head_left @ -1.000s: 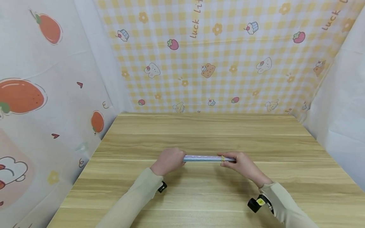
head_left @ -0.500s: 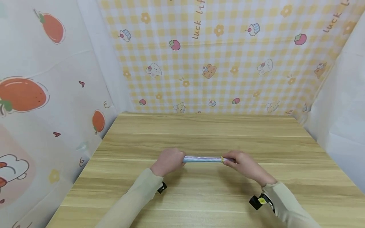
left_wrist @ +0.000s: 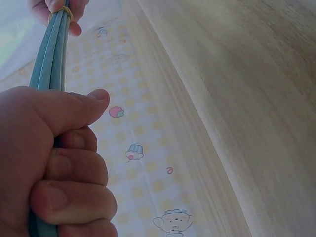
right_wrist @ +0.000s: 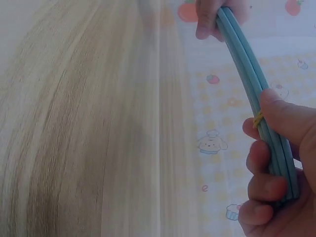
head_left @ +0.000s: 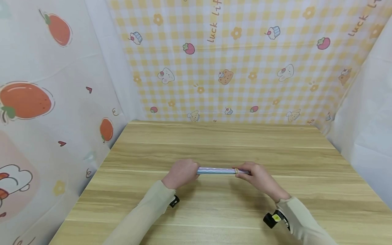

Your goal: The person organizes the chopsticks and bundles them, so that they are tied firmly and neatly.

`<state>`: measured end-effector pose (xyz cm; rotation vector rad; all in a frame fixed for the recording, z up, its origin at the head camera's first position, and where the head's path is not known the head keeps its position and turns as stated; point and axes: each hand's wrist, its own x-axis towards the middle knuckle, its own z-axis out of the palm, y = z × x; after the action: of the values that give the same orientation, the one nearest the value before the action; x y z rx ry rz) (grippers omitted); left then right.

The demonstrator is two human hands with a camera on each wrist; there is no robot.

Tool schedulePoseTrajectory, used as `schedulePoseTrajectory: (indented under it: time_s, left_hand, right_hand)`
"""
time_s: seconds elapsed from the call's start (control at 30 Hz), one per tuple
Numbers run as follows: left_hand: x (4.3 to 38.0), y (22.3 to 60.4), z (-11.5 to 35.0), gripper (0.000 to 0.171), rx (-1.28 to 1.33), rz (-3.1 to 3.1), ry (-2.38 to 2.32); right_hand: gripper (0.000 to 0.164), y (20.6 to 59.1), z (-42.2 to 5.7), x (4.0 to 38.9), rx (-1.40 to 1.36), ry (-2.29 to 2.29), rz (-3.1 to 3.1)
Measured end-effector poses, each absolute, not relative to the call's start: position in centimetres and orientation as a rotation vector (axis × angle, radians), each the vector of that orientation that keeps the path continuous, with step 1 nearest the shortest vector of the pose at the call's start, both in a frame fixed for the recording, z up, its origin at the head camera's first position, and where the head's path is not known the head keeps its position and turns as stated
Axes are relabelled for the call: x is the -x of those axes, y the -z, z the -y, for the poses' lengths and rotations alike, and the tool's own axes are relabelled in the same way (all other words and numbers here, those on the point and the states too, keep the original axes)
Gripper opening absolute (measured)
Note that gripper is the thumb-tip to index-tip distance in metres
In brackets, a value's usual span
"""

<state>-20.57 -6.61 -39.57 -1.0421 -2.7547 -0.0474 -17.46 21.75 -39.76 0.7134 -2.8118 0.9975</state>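
Observation:
A bundle of slim teal and pinkish-purple sticks, most likely chopsticks (head_left: 215, 170), is held level above the table between both hands. My left hand (head_left: 182, 173) grips one end in a fist, hiding that end in the head view. Round the other end sits a thin yellow rubber band (head_left: 236, 170). My right hand (head_left: 260, 177) holds that end. In the right wrist view its fingers curl round the chopsticks (right_wrist: 247, 64), thumb and index fingertip beside the rubber band (right_wrist: 258, 119). The left wrist view shows the left fingers wrapped round the sticks.
The wood-grain table (head_left: 220, 211) extends beneath both hands. A yellow checked cloth (head_left: 235, 61) hangs behind it, with white cloth (head_left: 70, 78) at the left and more at the right. Black camera mounts (head_left: 269, 220) sit at the wrists.
My right hand shifts slightly right, then back left along the sticks. The rubber band now sits slightly nearer the left hand. My left hand stays almost still.

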Motion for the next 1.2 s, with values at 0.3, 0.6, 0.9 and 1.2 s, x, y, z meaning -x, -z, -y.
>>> schedulePoseTrajectory:
  time_s: [0.3,0.6,0.9,1.2]
  left_hand:
    - [20.6,39.4,6.4,0.018,1.037,2.770,0.011]
    - [20.7,39.5,6.5,0.027,1.028,2.793,0.044]
    - [20.7,39.4,6.5,0.025,1.031,2.768,0.029]
    - [20.6,39.6,6.5,0.023,1.028,2.784,0.002]
  right_hand:
    - [0.042,40.3,-20.9,17.4,-0.650,-0.919,2.807]
    - [0.048,39.6,-21.2,17.5,-0.642,-0.914,2.863]
    - [0.017,38.3,-21.2,17.2,-0.814,-0.596,2.837]
    - [0.022,38.4,-20.4,17.2,-0.918,-0.601,2.794]
